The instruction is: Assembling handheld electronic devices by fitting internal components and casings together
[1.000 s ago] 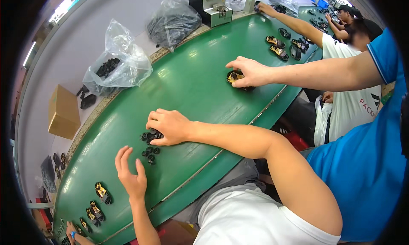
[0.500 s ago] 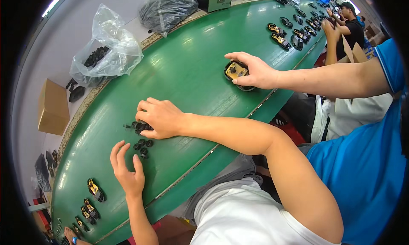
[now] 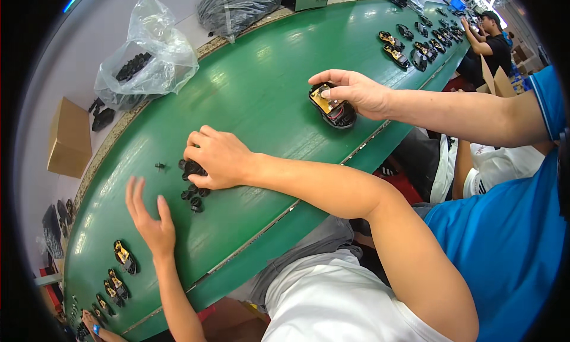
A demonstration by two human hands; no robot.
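Note:
On the green belt, my right hand curls over a heap of small black wheel-shaped parts, its fingers and thumb round some of them. What lies under the palm is hidden. More black wheels lie loose just below that hand. A single wheel with a short axle lies apart on the far side. My left hand, slightly blurred, is open above the belt with fingers spread and nothing in it. Nearest to it stand several opened computer mice with yellow circuit boards.
At right, a co-worker's hand in a blue sleeve holds an opened mouse. More mouse shells stand farther along. Beyond the belt are a clear bag of black parts, a grey bag and a carton.
My left hand has moved left, away from the loose wheels. The single wheel now lies farther from the heap. The co-worker's mouse has turned, and the thumb is now on its board.

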